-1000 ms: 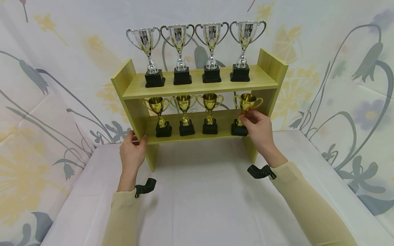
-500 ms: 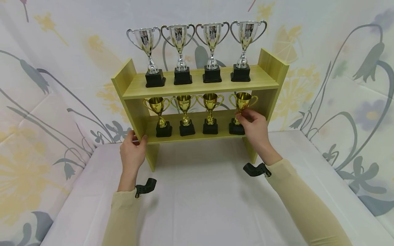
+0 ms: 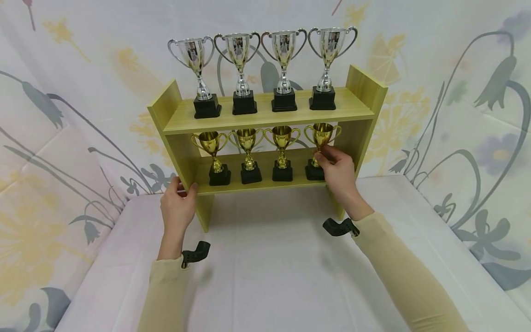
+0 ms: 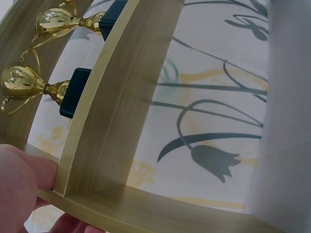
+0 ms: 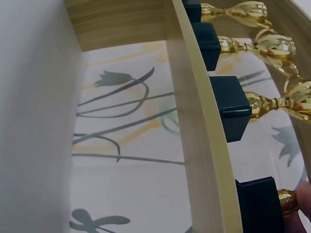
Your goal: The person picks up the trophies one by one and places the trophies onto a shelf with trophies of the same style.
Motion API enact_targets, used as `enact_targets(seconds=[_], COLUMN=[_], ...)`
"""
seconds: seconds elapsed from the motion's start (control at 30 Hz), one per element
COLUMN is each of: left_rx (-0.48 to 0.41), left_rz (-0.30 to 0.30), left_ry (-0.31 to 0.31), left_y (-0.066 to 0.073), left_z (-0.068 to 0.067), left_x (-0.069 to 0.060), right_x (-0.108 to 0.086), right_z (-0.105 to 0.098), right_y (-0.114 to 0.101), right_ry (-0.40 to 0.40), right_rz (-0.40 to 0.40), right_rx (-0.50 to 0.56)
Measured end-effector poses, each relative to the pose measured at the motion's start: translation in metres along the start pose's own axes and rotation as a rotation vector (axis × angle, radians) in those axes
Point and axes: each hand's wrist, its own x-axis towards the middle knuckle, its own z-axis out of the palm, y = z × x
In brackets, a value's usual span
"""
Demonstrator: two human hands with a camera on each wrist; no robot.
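My right hand (image 3: 341, 174) pinches the stem of the rightmost gold trophy cup (image 3: 321, 133), which stands upright on the lower level of a wooden shelf (image 3: 265, 122). In the right wrist view its black base (image 5: 262, 206) sits at the shelf's front edge, and only fingertips (image 5: 304, 198) show at the frame's side. My left hand (image 3: 178, 203) grips the shelf's left side panel, with the thumb (image 4: 41, 171) in front and fingers behind it. Other gold trophies (image 3: 282, 138) stand in a row to the left of the held one.
Several larger silver trophies (image 3: 284, 48) line the upper level. The shelf stands on a white-covered table (image 3: 269, 267), close to a floral backdrop (image 3: 415, 115). Short side walls (image 3: 367, 87) rise at both ends of the upper level.
My right hand has slid the rightmost gold trophy a little to the left and back along the lower shelf. The left hand keeps its hold on the side panel.
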Motion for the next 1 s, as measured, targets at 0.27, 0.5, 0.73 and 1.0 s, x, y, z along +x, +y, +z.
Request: enact_targets(seconds=[0.27, 0.5, 0.73, 1.0], left_rx=[0.005, 0.004, 0.007, -0.004], left_rz=[-0.002, -0.014, -0.03, -0.035], left_ry=[0.004, -0.004, -0.006, 0.0], left_y=[0.0, 0.001, 0.001, 0.002], left_z=[0.001, -0.001, 0.001, 0.0], left_x=[0.001, 0.001, 0.001, 0.0], right_x=[-0.002, -0.003, -0.003, -0.004], right_z=[0.005, 0.012, 0.014, 0.013], right_y=[0.004, 0.008, 0.008, 0.009], right_ry=[0.057, 0.166, 0.216, 0.229], right_rz=[-0.066, -0.167, -0.198, -0.223], right_rx=[-0.103, -0.161, -0.157, -0.161])
